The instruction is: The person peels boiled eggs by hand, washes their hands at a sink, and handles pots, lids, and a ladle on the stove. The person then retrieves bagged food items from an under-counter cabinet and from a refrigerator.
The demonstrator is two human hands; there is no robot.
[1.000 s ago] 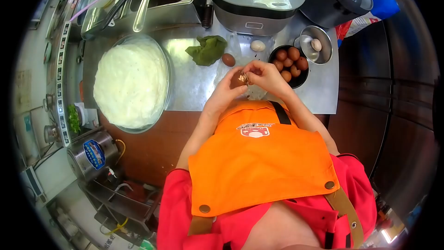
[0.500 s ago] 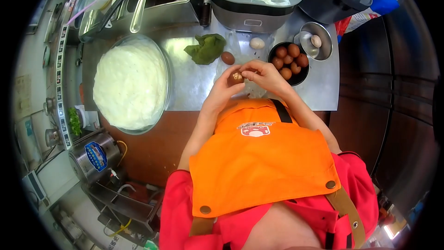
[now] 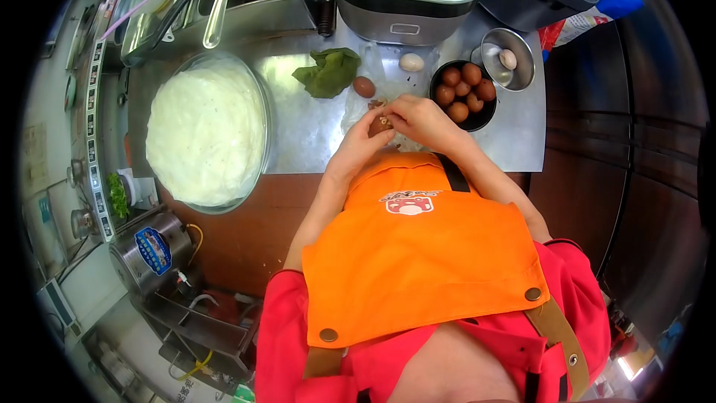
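A brown egg [image 3: 380,125] with a partly broken shell is held in my left hand [image 3: 358,142]. The fingertips of my right hand [image 3: 419,121] press together on the egg's top; any shell piece between them is too small to tell. Under the hands lies a clear plastic bag [image 3: 409,145] with shell bits. Beyond them rest another brown egg [image 3: 364,87], a pale egg [image 3: 411,63] and a green leaf [image 3: 327,73]. Several brown eggs fill a black bowl [image 3: 489,115], beside a metal bowl [image 3: 526,60] holding a pale egg [image 3: 507,59].
A large glass bowl [image 3: 266,134] heaped with a white mass stands at the left. At the back are a fryer [image 3: 261,21] with a long-handled tool, a grey cooker [image 3: 403,27] and a black cooker [image 3: 522,0]. The steel table's [image 3: 298,157] front edge meets the apron.
The view has shifted slightly, so the table items sit a little higher and further left. My right fingers have moved over the egg's top, while my left hand keeps its hold.
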